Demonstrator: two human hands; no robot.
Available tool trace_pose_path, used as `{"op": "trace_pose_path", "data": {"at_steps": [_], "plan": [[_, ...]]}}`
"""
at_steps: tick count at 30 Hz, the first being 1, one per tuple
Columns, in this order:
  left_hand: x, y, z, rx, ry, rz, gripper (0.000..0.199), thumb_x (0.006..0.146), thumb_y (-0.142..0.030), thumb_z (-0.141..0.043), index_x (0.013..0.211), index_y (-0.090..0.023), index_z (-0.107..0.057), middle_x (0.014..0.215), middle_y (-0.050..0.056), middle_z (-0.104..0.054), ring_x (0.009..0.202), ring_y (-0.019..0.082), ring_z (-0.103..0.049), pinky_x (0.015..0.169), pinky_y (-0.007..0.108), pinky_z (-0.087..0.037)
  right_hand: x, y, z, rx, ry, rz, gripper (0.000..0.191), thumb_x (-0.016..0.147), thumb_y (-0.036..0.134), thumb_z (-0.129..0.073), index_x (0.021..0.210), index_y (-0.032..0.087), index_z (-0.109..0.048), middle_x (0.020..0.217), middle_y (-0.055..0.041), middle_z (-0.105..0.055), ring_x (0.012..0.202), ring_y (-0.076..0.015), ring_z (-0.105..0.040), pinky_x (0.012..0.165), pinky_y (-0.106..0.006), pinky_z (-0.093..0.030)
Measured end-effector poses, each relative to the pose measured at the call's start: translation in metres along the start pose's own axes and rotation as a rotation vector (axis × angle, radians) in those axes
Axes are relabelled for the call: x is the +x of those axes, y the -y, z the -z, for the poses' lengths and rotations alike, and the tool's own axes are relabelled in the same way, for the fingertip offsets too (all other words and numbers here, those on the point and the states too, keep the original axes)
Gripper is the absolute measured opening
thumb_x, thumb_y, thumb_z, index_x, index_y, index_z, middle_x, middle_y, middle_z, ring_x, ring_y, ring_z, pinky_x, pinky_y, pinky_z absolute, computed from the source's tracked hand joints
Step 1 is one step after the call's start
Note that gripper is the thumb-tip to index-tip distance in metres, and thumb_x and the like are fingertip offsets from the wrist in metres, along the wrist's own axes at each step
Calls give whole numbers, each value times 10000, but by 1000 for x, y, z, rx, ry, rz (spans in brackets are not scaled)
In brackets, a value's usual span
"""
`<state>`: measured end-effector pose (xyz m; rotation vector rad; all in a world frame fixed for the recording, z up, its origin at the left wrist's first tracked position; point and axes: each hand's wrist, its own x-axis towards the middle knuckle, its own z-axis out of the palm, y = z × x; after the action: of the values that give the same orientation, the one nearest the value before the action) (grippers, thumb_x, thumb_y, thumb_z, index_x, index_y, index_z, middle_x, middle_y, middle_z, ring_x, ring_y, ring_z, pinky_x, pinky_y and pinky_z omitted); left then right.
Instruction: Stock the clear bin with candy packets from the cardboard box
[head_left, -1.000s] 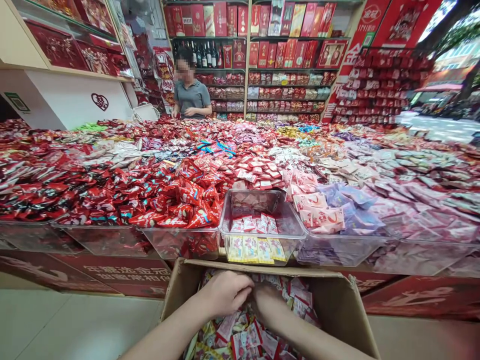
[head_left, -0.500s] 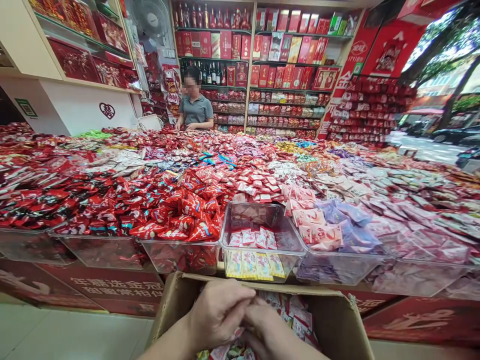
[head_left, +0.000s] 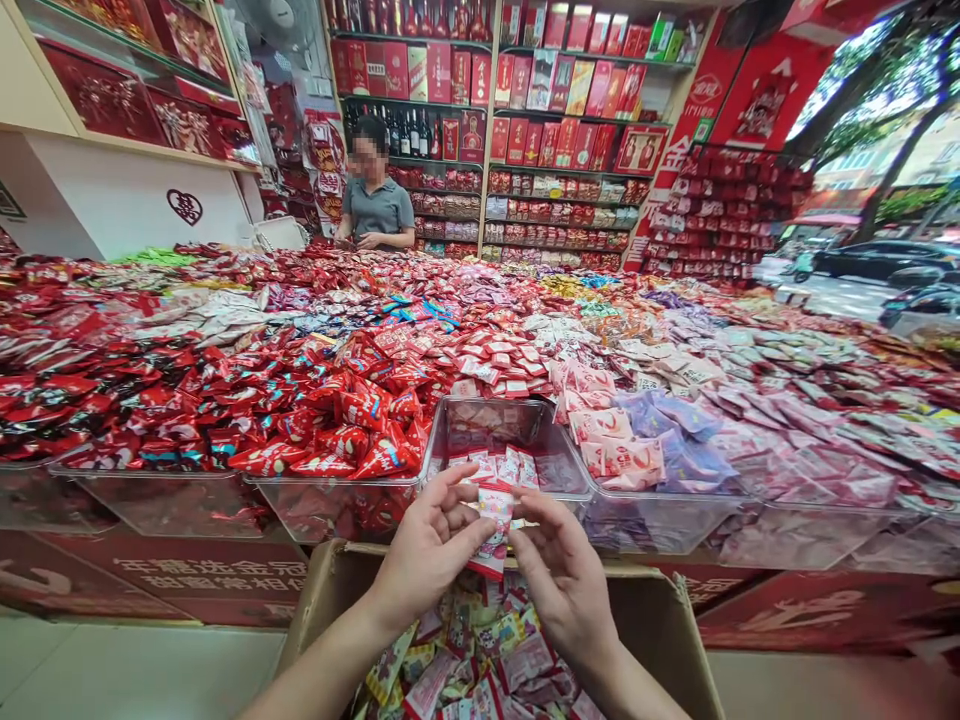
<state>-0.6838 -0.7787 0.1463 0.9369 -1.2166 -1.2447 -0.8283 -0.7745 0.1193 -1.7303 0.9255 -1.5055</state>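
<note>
Above an open cardboard box, small red, white and pink candy packets (head_left: 494, 512) are held up between both hands. My left hand (head_left: 429, 545) is closed on them, its thumb across their front. Curved around their right edge, my right hand (head_left: 566, 580) touches them with fingertips and thumb. Below, the cardboard box (head_left: 311, 590) holds many loose wrapped candies (head_left: 457, 650) in pink, red and yellow. Just beyond my hands stands a clear plastic bin (head_left: 559, 465) with white-and-red packets (head_left: 517, 466) laid along its bottom, partly hidden by my fingers.
Bins heaped with red packets (head_left: 330, 440) stand to the left. Pink packets (head_left: 619, 440) and purple packets (head_left: 679, 435) fill the bin at right. Across the candy display is a person (head_left: 377, 205) in a grey shirt, before shelves of red boxes (head_left: 555, 140).
My hands have risen from inside the box and moved apart, bringing candy packets into view between them. The view has shifted slightly to the right.
</note>
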Motion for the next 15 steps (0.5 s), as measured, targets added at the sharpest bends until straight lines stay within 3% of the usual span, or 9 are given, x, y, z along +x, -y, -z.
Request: {"op": "trace_pose_path", "data": {"at_steps": [3,7,10,12,15], "plan": [[-4,13,-2,17,-40,-53,468,727,-181,-615,1143,-279,-425,955,-16,-491,676,54,-544,667,203,-478,-4,-7,-3,90,0,-113,350,782,228,-537,1104,242,-401,1080,-96,-492,876,-150,-557,710,-270,-509],[-16,26,-1,100,-53,-104,476,779,-182,-554,1190,-312,-352,1095,23,-491,660,63,-551,647,231,-487,-9,-11,-6,148,105,-255,153,767,274,-555,868,209,-462,854,-39,-527,720,-124,-567,615,-231,-499],[-26,30,5,197,-42,-181,481,812,-168,-503,1220,-327,-304,1171,53,-468,636,66,-545,629,242,-487,-4,0,-1,166,153,-289,150,745,289,-575,744,195,-458,788,-26,-535,631,-106,-549,543,-212,-477],[-30,31,10,290,-46,-326,497,818,-139,-473,1234,-334,-283,1219,70,-425,706,98,-569,697,294,-489,13,12,7,147,146,-263,166,723,300,-593,711,188,-471,766,-29,-557,635,-114,-553,542,-215,-475],[-34,32,14,427,-24,-521,496,795,-81,-454,1210,-323,-328,1185,76,-425,786,141,-580,777,354,-474,62,20,16,29,138,-231,168,692,300,-612,726,177,-503,727,-22,-583,661,-127,-568,593,-239,-485]]}}
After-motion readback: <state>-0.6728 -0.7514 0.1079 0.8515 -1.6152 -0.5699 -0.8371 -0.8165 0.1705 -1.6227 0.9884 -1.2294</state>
